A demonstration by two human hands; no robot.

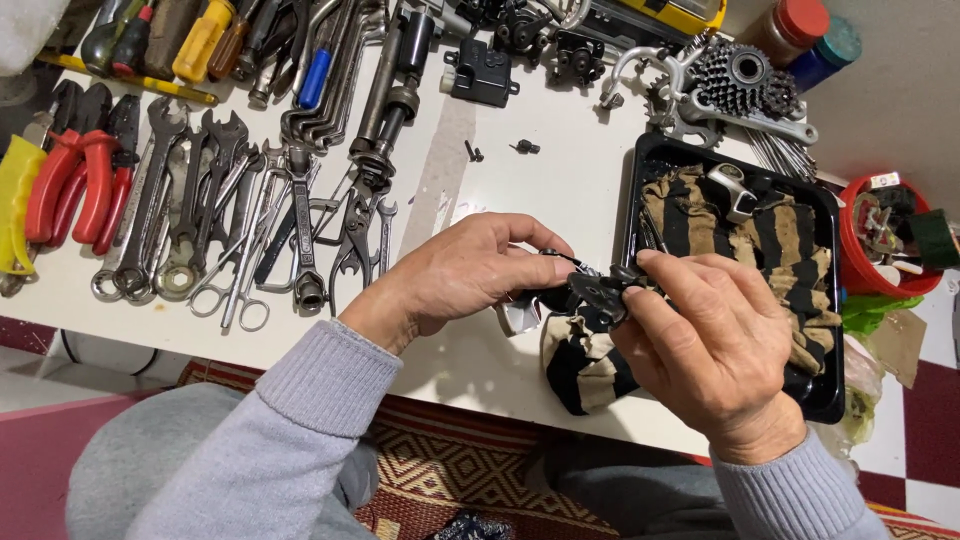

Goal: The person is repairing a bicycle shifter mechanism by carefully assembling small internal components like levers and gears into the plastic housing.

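At the far left of the white worktable (560,190) a pair of red-handled pliers (75,175) is lying beside a fanned row of steel open-ended spanners (190,200); above them a yellow-handled screwdriver (203,40) and a blue-handled tool (314,78) are resting among other handles; further right a long dark steel tube-shaped tool (390,95) is lying slantwise, with a small black boxy part (481,71) just beyond it. The left hand (465,272), in a grey knitted sleeve, is closing its fingers and thumb around the near end of a small black metal bicycle mechanism (597,293), which is being held above the table's front edge, between both hands; the right hand (715,345) is pinching the other end of the same piece, fingertips clamped on it. Under the mechanism a tan-and-black striped rag (580,370) is spilling out of a shallow black plastic tray (828,395); inside the tray the rag is covering most of the floor and a small silver metal bracket (735,190) is sitting on it. Behind the tray a dark toothed sprocket cluster (742,75) is lying; at the far right a red round plastic tub (885,240) is holding mixed small parts, too jumbled to tell apart.
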